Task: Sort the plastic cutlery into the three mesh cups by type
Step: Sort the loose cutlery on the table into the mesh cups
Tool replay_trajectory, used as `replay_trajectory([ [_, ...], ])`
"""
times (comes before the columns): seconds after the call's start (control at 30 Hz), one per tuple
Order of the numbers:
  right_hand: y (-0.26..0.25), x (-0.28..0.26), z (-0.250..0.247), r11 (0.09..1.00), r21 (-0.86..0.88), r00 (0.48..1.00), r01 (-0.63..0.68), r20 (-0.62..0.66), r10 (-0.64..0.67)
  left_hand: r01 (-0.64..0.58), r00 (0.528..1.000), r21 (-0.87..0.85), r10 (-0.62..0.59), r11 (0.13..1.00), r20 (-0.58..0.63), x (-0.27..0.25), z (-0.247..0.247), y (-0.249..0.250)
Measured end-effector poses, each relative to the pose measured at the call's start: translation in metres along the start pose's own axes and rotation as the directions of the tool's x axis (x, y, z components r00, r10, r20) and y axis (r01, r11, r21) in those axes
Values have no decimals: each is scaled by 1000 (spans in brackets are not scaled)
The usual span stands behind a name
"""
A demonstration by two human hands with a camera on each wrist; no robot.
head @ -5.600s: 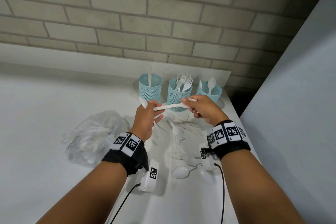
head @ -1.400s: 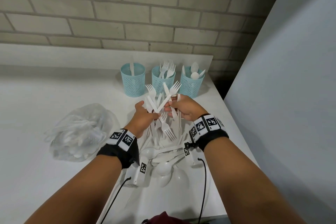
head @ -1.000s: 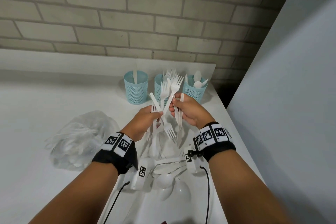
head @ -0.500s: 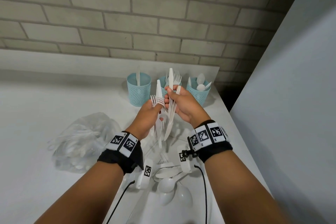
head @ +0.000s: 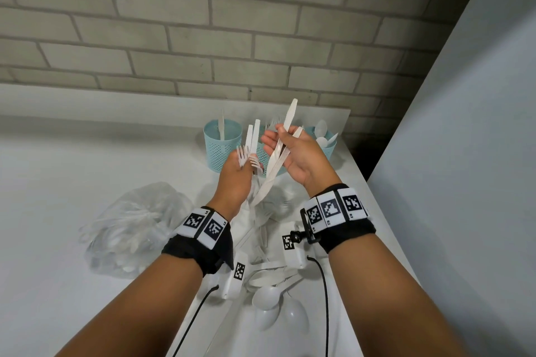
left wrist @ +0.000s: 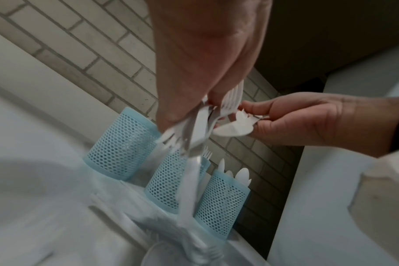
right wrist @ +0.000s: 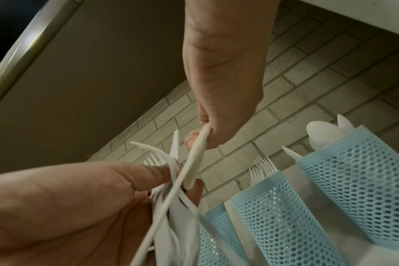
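Brick wall (head: 203,38) behind white counter (head: 72,168). Three cups (head: 222,148) at back. Left hand (head: 236,180) clamped on forks (head: 246,153); right hand (head: 293,153) pinching knives (head: 278,159) above loose cutlery (head: 269,278).

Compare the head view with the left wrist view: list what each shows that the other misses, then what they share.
Only the head view shows the clear plastic bag, the loose spoons near the table's front edge, both wristbands, and the knife sticking up from the right hand.

Only the left wrist view shows the cups' mesh close up and the middle cup unobstructed.

Both show the left hand gripping a bundle of forks, the right hand holding cutlery, the left cup, the right cup holding spoons, and the brick wall.
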State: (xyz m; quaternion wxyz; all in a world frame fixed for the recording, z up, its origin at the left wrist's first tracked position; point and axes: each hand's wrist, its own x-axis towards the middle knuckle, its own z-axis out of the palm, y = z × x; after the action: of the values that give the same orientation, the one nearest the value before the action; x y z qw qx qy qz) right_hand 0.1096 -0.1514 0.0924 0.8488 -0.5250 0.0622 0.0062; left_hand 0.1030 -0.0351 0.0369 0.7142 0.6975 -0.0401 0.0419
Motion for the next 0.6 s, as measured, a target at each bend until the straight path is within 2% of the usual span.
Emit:
replay_trajectory([
  [0.13, -2, -1, 0, 997, -81, 1000, -14, -14, 13, 40, 999, 4, -40, 999, 12, 4, 4, -1],
  [0.27, 0, -1, 1, 989, -137, 998, -56, 21, 59, 114, 987, -30, -110, 993, 117, 1, 8, 3],
  [0.43, 5, 2, -1, 979, -191, 996, -63, 46, 73, 338, 922, -163, -292, 927, 256, -2, 3, 5],
  [0.6, 10, 5, -7, 987, -146, 996, -67, 53, 75, 482, 847, -286, -357, 828, 394, -4, -4, 4],
])
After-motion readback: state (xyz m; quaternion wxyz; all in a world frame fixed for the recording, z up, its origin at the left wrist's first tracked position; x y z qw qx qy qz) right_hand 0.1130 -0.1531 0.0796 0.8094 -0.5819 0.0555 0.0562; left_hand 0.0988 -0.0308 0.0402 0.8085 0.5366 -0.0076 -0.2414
